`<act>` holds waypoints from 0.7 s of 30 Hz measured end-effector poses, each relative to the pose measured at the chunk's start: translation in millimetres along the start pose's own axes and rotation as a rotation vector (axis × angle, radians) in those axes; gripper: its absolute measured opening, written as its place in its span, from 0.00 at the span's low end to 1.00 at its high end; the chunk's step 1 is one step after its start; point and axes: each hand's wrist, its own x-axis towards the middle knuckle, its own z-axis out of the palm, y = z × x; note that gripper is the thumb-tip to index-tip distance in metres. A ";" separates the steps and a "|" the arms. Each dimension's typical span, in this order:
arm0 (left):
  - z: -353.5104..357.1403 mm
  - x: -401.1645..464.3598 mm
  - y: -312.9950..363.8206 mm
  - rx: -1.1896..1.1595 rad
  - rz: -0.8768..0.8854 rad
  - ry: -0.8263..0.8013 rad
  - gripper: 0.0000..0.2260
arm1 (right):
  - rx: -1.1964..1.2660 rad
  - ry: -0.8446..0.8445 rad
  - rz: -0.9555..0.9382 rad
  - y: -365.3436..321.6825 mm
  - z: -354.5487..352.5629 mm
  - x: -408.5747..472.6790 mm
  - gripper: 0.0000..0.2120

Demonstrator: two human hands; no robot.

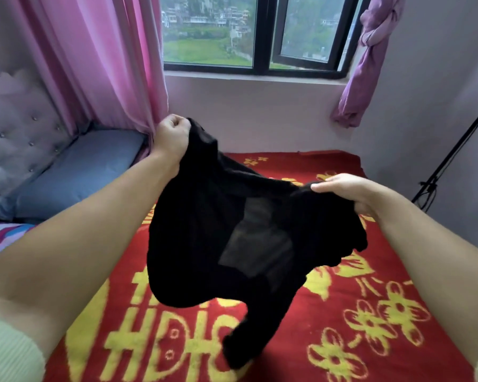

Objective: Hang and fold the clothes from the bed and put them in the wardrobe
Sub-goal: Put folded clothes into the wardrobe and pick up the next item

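Black garment (232,238) stretched between left hand (171,136), right hand (351,191), above bed (370,312).

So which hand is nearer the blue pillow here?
Left. The left hand grips the black garment just right of the pillow, by the pink curtain. The right hand holds the garment's other end, farther right.

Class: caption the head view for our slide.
Both hands, left hand and right hand, hold a black garment above the red blanket.
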 end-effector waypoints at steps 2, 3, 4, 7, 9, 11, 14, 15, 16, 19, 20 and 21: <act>11.3 -17.3 -6.2 0.160 -0.003 -0.177 0.07 | 0.252 0.003 -0.027 -22.6 13.2 -3.6 0.07; 16.8 -29.9 -8.1 0.219 -0.011 -0.293 0.05 | 0.349 -0.011 -0.024 -35.3 19.8 -6.3 0.06; 22.2 -43.0 -9.4 0.273 -0.002 -0.430 0.10 | 0.425 -0.036 -0.017 -48.5 25.5 -9.7 0.06; 37.3 -80.4 -6.6 0.388 0.152 -0.798 0.39 | 0.594 -0.149 -0.056 -78.6 39.7 -17.3 0.09; 50.0 -95.1 1.7 0.307 0.221 -0.869 0.47 | 0.672 -0.229 -0.075 -89.6 49.2 -23.0 0.10; 58.4 -95.9 12.7 0.271 0.240 -0.760 0.46 | 0.720 -0.315 -0.107 -95.0 56.7 -30.7 0.07; 59.2 -91.2 21.8 0.521 0.412 -0.562 0.36 | 0.648 -0.368 -0.256 -92.8 56.7 -35.8 0.07; 58.6 -90.1 19.4 0.531 0.502 -0.540 0.32 | 0.609 -0.375 -0.302 -90.3 54.5 -37.3 0.07; 57.7 -90.2 16.9 0.492 0.582 -0.539 0.27 | 0.561 -0.381 -0.341 -86.9 52.3 -39.1 0.08; 57.4 -89.8 7.3 0.396 0.662 -0.456 0.09 | 0.369 -0.357 -0.417 -72.1 50.6 -40.7 0.13; 57.5 -90.0 6.8 0.441 0.635 -0.456 0.08 | 0.358 -0.363 -0.418 -65.2 51.9 -40.3 0.13; 58.1 -90.4 5.2 0.499 0.628 -0.484 0.08 | 0.378 -0.377 -0.410 -57.0 54.4 -38.9 0.13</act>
